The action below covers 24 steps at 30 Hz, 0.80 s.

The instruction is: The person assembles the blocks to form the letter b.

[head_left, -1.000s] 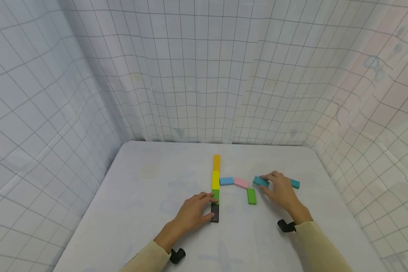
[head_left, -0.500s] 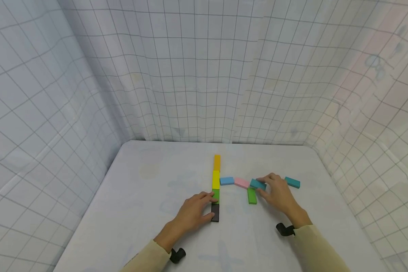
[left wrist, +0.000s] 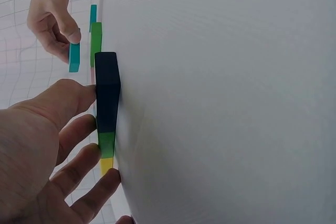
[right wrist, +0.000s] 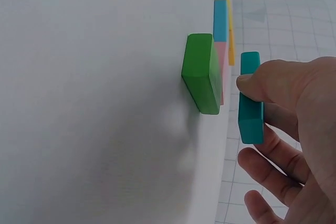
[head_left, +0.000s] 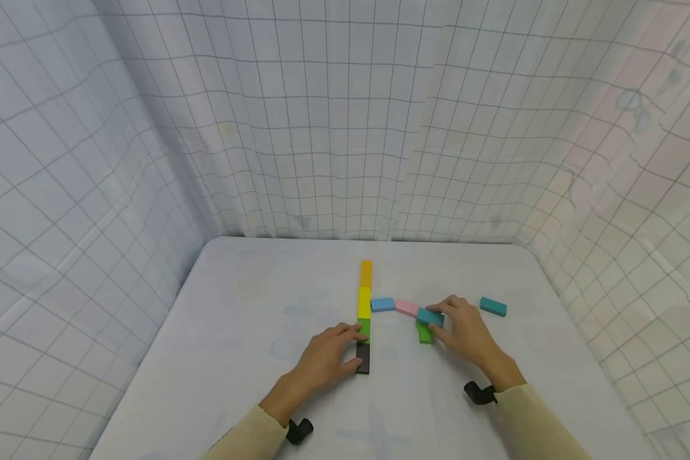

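My right hand [head_left: 466,329] pinches a teal block [head_left: 430,316] between thumb and fingers. In the right wrist view that block [right wrist: 251,114] is held up off the table, apart from the green block [right wrist: 200,74] standing nearby. From the head it partly covers this green block [head_left: 424,335] and sits beside the pink block [head_left: 406,307]. My left hand [head_left: 326,359] rests by the lower end of a column, its thumb at the black block [head_left: 363,359] and fingertips on another green block [head_left: 364,331]. Its fingers [left wrist: 86,158] are spread and loosely bent.
Above that green block the column continues with a yellow block [head_left: 365,302] and an orange block [head_left: 367,273]. A light blue block [head_left: 383,305] joins the yellow one to the pink. A second teal block [head_left: 493,306] lies to the right on the white table [head_left: 253,287]. Gridded curtains [head_left: 345,128] surround it.
My right hand has carried the teal block leftward and slightly nearer, from the right of the pink block to over the green one. The left hand has stayed put.
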Available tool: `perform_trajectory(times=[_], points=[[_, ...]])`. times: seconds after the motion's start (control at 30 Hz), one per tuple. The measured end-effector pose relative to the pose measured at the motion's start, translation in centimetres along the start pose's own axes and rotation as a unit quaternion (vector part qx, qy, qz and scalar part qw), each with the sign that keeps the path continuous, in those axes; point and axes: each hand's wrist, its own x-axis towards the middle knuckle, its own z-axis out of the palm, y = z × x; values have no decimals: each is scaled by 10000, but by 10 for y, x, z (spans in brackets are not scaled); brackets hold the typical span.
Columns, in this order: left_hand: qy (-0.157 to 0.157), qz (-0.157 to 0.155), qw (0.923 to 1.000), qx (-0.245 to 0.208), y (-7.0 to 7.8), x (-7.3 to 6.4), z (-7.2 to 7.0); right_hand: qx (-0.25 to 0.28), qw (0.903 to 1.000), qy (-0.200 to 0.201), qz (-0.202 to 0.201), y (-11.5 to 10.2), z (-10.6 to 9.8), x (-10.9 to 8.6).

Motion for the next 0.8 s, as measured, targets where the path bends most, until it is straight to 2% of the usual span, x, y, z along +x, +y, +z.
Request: perform_trajectory(times=[0.3,0.8], points=[[4,35,10000,27,-1,1,0,-42,9992,75,-378,-7,4,-5],[17,24,10000,27,0,1,-1,60,9985,-84,-540,-27,7,-11]])
